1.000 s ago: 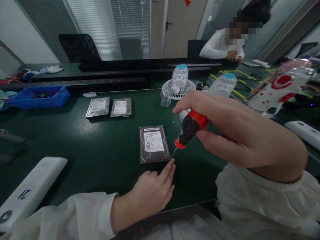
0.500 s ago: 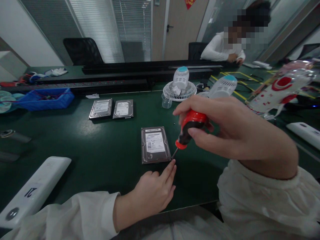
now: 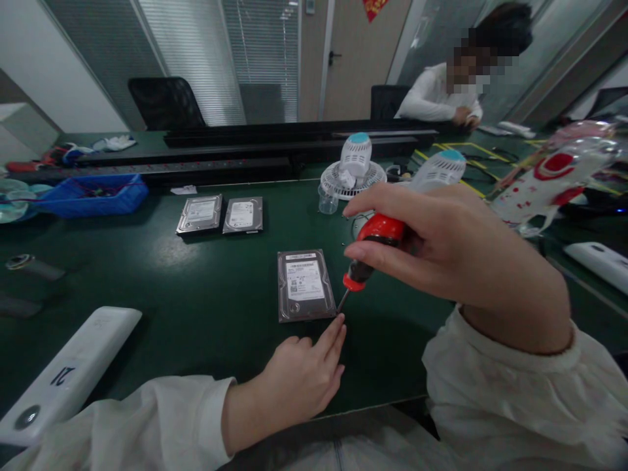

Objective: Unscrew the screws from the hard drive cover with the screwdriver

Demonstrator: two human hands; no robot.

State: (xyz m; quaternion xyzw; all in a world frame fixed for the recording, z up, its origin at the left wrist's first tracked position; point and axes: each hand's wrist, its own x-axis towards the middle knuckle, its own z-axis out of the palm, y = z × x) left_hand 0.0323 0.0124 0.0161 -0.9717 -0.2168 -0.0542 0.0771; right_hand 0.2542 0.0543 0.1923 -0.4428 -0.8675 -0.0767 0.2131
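A silver hard drive (image 3: 304, 284) with a white label lies flat on the dark green table (image 3: 196, 294) in front of me. My right hand (image 3: 441, 255) is closed around the red-and-black handle of a screwdriver (image 3: 367, 252), whose tip touches the drive's near right corner. My left hand (image 3: 304, 376) rests on the table just below that corner. Its fingers are stretched out together, with the fingertips at the drive's edge beside the screwdriver tip.
Two more hard drives (image 3: 220, 214) lie side by side further back. Small white fans (image 3: 353, 167) and a clear cup (image 3: 328, 199) stand behind, a blue tray (image 3: 88, 193) at far left, a white device (image 3: 63, 379) at near left. Another person (image 3: 441, 91) sits at the far table.
My right hand has turned slightly on the screwdriver handle, thumb shifting forward. The tip stays at the drive's corner. My left hand has not moved.
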